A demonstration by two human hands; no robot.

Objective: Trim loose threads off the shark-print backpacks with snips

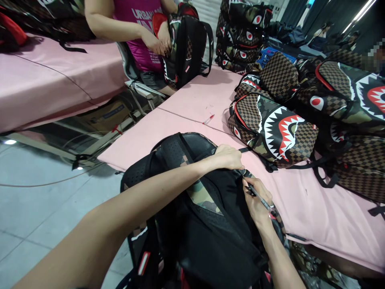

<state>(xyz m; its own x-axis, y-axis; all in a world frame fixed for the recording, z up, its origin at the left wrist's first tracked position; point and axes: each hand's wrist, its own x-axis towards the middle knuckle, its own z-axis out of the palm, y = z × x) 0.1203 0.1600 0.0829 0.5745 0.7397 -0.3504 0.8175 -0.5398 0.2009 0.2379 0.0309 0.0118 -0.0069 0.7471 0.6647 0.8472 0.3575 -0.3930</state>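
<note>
On the backpack [207, 237], left hand [229, 157] grips — right hand [257, 205] holds tool [261, 198].

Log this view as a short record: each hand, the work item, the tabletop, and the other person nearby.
Left hand: gripping the edge of the black backpack
Right hand: holding a slim tool, type unclear, beside the left hand
Work item: black backpack, camouflage patch showing
Tabletop: pink cover, red pen, shark-mouth backpacks
Other person: magenta shirt, hands on an upright backpack

Black backpack [210, 249] cut off below; left hand's fingertips hidden; co-worker [136, 48] cut off above.
</note>
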